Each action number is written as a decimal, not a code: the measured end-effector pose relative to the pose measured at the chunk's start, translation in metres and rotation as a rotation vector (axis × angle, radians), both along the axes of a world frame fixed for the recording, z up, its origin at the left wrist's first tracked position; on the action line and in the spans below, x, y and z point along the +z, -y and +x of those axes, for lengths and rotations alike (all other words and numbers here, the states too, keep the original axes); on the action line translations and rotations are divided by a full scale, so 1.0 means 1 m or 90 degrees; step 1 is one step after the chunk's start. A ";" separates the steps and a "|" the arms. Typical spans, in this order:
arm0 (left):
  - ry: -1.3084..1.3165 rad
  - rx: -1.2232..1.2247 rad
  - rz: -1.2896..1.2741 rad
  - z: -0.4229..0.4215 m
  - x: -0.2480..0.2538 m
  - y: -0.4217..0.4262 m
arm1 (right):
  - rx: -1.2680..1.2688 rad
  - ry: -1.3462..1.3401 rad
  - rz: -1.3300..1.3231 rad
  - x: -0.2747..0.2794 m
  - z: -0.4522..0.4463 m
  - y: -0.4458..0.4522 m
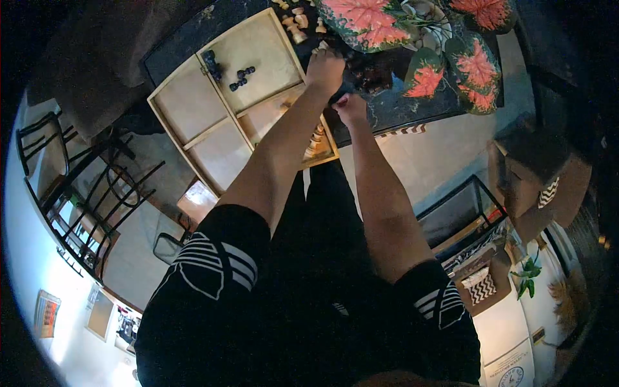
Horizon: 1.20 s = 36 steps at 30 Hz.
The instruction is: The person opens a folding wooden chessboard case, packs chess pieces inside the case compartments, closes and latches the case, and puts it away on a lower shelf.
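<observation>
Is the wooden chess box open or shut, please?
The chess box is open: its compartments lie uncovered, showing dark chess pieces inside.

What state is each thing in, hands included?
Wooden box: open, inside showing
Dark chess pieces: loose in the box
Light chess pieces: some in the box, some out on the dark tabletop
Plant: leaves spread
Left hand: fingers bent, grip unclear
Right hand: fingers curled, grip unclear
</observation>
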State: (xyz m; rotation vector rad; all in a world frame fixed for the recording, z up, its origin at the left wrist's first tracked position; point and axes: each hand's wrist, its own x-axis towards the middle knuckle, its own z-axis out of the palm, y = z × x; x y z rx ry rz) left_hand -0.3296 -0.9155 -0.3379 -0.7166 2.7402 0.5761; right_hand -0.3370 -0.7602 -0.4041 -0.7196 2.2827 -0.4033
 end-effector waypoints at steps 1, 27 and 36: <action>0.020 -0.030 -0.016 0.000 0.003 0.002 | 0.001 0.002 -0.002 -0.001 -0.001 -0.001; -0.099 -0.166 -0.099 0.086 0.026 -0.019 | -0.089 0.104 -0.089 0.007 0.004 -0.014; 0.094 -0.233 -0.071 0.070 -0.003 -0.033 | -0.098 0.039 -0.124 0.011 0.010 -0.014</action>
